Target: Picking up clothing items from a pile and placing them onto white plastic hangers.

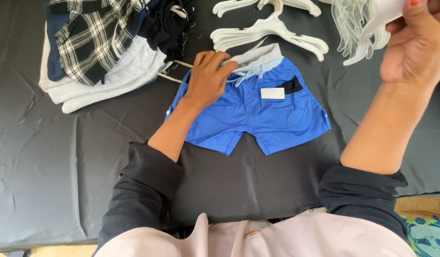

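A pair of small blue shorts (pixel 272 119) with a grey waistband, a light drawstring and a white tag lies flat on the black cloth-covered table (pixel 48 157). My left hand (pixel 208 78) presses down on the waistband at its left end, fingers curled over the grey edge. My right hand (pixel 415 40) is raised at the top right, closed around a white plastic hanger (pixel 372 31) lifted off the table.
A stack of folded clothes (pixel 96 47), plaid on top with dark items beside it, sits at the far left. Several white hangers (pixel 272 31) lie beyond the shorts. The table's near edge runs along my body.
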